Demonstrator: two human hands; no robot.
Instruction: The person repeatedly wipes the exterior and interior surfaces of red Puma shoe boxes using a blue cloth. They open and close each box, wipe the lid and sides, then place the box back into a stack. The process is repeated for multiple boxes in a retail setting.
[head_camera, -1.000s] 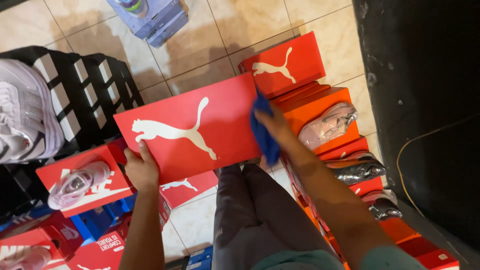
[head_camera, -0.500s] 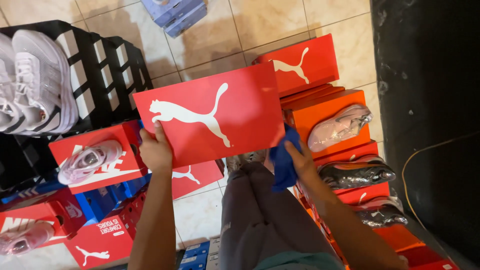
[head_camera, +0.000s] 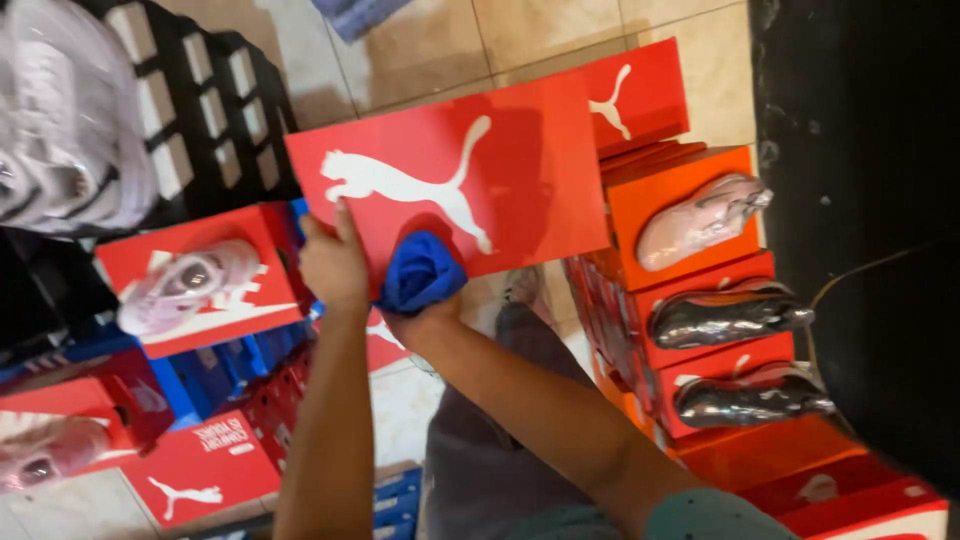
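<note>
Since the earlier frame, right hand (head_camera: 425, 315), gripping a blue cloth (head_camera: 422, 270), has shifted to the red box's (head_camera: 450, 180) lower edge; left hand (head_camera: 335, 265) grips that box's lower-left edge. Pink shoe (head_camera: 700, 215) lies right of the box.

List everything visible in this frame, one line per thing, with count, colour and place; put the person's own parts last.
held shoebox: one, red with a white animal shape, centre.
cloth: one, blue, on the held shoebox's near edge.
stacked shoeboxes: several, red and orange, right.
pink shoe: one, on the top orange box, right.
dark shiny shoes: two, on boxes lower right.
pale shoes: at least two, on red boxes, left.
black crate: one, upper left.
tiled floor: beige, top.
left hand: grips the held shoebox's near edge.
right hand: presses the cloth on the box.
</note>
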